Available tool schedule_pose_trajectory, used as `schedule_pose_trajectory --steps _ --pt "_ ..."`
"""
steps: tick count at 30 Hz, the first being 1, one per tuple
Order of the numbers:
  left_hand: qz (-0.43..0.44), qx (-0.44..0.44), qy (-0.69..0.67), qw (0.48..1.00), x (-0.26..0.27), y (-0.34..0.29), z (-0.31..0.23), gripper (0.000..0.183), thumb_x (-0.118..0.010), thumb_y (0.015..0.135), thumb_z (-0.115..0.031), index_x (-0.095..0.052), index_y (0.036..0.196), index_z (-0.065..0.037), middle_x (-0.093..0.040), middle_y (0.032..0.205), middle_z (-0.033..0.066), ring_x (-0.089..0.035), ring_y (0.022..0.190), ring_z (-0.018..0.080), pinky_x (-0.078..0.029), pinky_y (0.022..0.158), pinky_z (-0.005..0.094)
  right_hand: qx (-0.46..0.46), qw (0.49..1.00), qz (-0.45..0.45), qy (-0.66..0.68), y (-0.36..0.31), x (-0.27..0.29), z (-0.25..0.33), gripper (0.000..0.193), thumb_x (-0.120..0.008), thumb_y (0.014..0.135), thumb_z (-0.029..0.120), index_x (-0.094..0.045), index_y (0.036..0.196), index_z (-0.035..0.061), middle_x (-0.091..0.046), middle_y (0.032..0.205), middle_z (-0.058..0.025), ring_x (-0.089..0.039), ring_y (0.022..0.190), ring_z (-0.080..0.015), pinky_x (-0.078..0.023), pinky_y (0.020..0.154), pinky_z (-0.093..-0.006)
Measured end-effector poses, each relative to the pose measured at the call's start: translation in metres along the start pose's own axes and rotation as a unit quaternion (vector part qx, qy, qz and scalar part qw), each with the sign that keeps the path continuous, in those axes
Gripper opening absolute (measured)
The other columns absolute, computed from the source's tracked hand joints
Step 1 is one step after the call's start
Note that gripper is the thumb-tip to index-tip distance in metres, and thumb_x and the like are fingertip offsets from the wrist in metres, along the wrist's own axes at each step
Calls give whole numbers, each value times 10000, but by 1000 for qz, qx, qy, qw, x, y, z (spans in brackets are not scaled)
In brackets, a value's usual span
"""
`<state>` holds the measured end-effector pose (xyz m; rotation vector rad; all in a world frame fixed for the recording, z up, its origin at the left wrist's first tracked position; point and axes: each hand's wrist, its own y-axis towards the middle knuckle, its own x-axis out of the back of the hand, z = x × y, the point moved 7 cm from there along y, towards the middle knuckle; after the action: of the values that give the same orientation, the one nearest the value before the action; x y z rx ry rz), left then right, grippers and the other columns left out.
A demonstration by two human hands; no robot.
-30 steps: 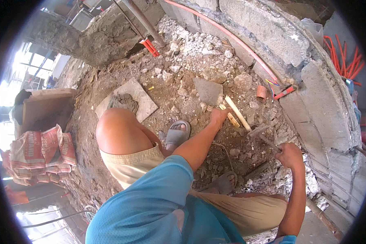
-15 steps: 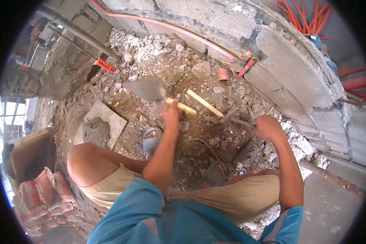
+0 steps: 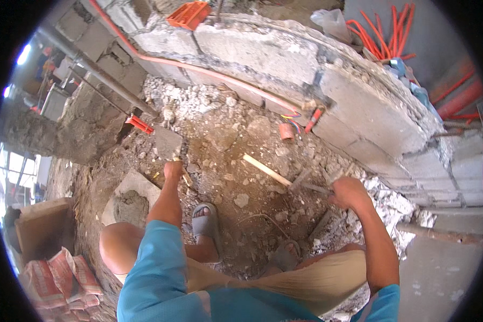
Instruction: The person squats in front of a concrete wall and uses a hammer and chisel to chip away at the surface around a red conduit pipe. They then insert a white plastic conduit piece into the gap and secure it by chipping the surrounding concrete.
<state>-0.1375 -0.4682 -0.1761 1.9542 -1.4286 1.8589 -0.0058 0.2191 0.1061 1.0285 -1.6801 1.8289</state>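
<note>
My left hand (image 3: 173,170) is closed round the wooden handle of a trowel (image 3: 167,143); its flat grey blade points away from me over the rubble. Close by on the left, a pale square board (image 3: 144,185) carries a heap of wet grey mortar (image 3: 131,207). My right hand (image 3: 350,193) is closed at the end of a grey metal bar (image 3: 317,188), whose grip end is hidden by the fingers. Beside that bar lies a hammer (image 3: 268,170), its light wooden handle slanting up to the left and its head near the bar.
A broken block wall (image 3: 252,59) curves along the far side, with a red conduit (image 3: 214,70) on it. Orange pipe stubs (image 3: 139,125) stick up at left. A short orange pipe (image 3: 286,131) stands by the wall. Stacked sacks (image 3: 64,276) lie at lower left.
My left hand has swung left with the trowel, toward the mortar board. My right hand remains by the metal bar. The view has tilted up, showing more beyond the wall.
</note>
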Motion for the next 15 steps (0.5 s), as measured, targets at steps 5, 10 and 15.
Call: schedule_pose_trajectory --steps 5,10,15 --pt "-44 25 53 997 26 23 40 555 -843 835 -438 -814 1182 -5 -791 1250 229 -749 1224 379 -586 1052 482 4 999 -18 30 1 12 15 342 -806 858 357 -822 986 40 -791 996 -227 -768 986 -415 -605 882 -533" --pt "-56 81 106 989 74 7 91 476 -790 862 -370 -823 1225 -64 -799 1291 159 -761 1226 338 -591 1060 471 66 985 -127 94 3 40 35 316 -779 874 342 -788 978 43 -757 924 -234 -734 954 -454 -578 874 -560" --pt "-248 13 -114 962 20 -95 -16 368 -670 964 -357 -830 1102 -55 -802 1098 241 -774 1062 445 -595 932 570 -6 982 -141 127 -11 53 10 278 -767 873 309 -770 964 45 -746 918 -249 -723 982 -461 -567 890 -565"
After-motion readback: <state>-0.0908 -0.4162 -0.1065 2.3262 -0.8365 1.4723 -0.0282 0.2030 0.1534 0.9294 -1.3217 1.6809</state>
